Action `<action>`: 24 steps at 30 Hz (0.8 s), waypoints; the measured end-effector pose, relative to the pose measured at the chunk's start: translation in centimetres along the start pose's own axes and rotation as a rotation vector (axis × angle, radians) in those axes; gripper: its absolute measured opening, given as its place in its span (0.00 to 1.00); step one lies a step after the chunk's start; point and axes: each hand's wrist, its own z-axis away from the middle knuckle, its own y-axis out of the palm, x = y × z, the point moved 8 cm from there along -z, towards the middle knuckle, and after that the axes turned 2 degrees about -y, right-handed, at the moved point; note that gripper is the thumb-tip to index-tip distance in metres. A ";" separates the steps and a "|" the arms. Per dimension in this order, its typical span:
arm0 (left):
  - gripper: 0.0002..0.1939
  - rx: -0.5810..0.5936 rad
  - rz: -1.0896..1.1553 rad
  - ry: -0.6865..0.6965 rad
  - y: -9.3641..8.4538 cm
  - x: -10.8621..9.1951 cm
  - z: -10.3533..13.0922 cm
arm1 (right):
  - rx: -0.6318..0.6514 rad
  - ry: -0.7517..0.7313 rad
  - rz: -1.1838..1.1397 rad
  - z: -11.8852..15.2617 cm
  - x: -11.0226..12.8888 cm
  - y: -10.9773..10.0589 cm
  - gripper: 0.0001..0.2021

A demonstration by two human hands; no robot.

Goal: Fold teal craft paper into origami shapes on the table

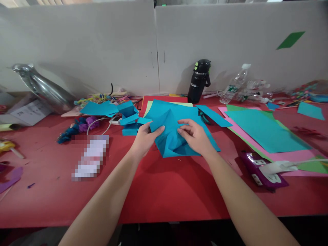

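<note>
A blue sheet of paper (pixel 167 138), creased and partly folded, is held above the red table in front of me. My left hand (pixel 144 137) pinches its left edge, thumb on top and the other fingers behind. At the right side of the folds, my right hand (pixel 196 136) has its curled fingers and thumb on the paper. Another flat blue sheet (pixel 191 110) lies behind the held one. Left of my left hand sit several folded blue paper pieces (pixel 129 119). A narrow blue strip (pixel 215 115) rests beyond my right hand, over a dark-handled tool mostly hidden.
Blue, pink and green sheets (pixel 266 130) lie at the right, near a purple pack (pixel 263 176) with a white plug on it. A black bottle (pixel 198 82) and clear plastic bottles (pixel 235 83) stand against the partition. A metal jug (pixel 46 87) leans at the left.
</note>
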 end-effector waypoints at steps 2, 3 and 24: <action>0.19 0.022 -0.006 -0.046 0.4 0.4 0.1 | -0.013 -0.003 0.005 0.1 0.1 0.0 0.14; 0.20 0.038 -0.009 -0.071 0.6 0.5 0.3 | -0.015 -0.009 0.006 0.1 0.2 0.1 0.14; 0.23 0.006 -0.141 -0.075 0.7 -0.3 0.7 | -0.100 -0.023 -0.045 0.5 0.5 0.4 0.19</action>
